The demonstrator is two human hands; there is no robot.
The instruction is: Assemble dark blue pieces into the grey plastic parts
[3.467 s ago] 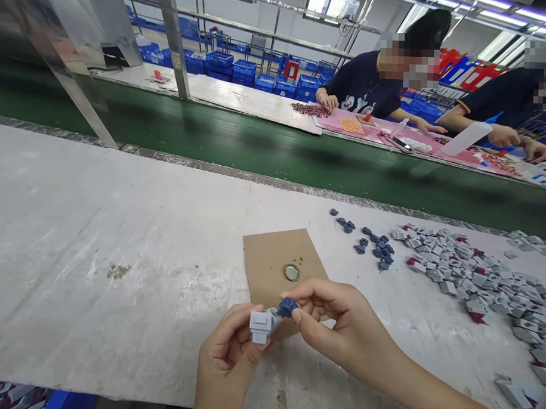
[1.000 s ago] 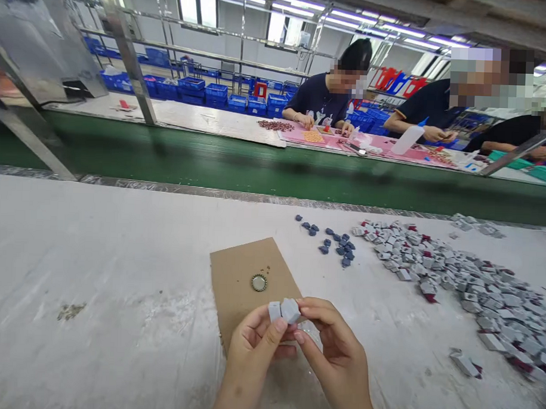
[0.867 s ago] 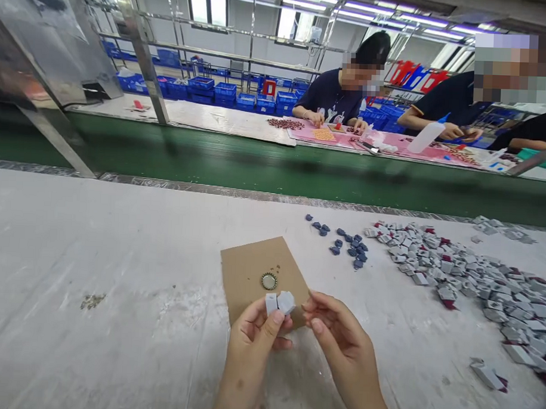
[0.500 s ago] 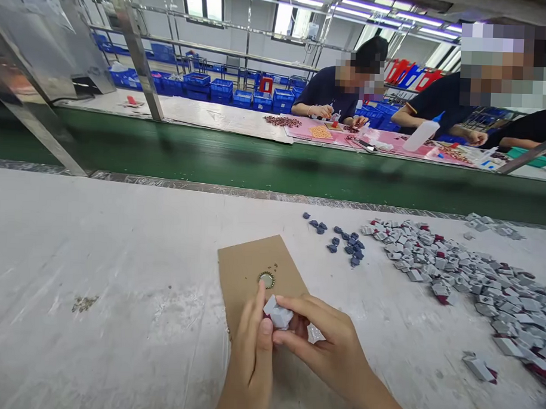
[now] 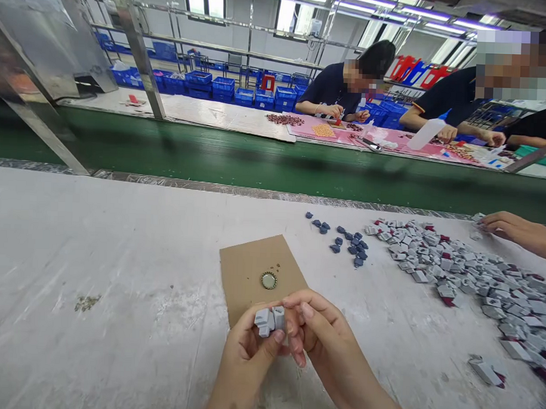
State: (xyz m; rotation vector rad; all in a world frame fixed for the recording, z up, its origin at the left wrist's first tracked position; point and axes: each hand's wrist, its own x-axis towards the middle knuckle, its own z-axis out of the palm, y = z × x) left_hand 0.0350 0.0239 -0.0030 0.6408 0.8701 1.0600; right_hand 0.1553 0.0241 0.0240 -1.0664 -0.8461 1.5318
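Note:
My left hand (image 5: pixel 252 353) pinches a small light-grey blocky plastic piece (image 5: pixel 264 321) between thumb and fingers, its stepped side facing up. Close against it, my right hand (image 5: pixel 328 337) has its thumb and fingers curled together; whether something small sits between them is hidden. Just beyond both hands lies a brown cardboard sheet (image 5: pixel 248 257), its near edge covered by my fingers. A crimped metal bottle cap (image 5: pixel 269 280) rests on it, hollow side up, with a few tiny bits beside it.
Small dark-blue pieces (image 5: pixel 356 246) lie beyond the cardboard. A large heap of grey and maroon pieces (image 5: pixel 459 270) spreads to the right, where another person's hand (image 5: pixel 518 231) touches its far edge. A green conveyor belt (image 5: pixel 212 157) runs behind; co-workers sit across it.
The grey piece has turned and moved slightly left in my left hand. My right fingers have come off its top and curled in. Another person's hand has appeared at the right.

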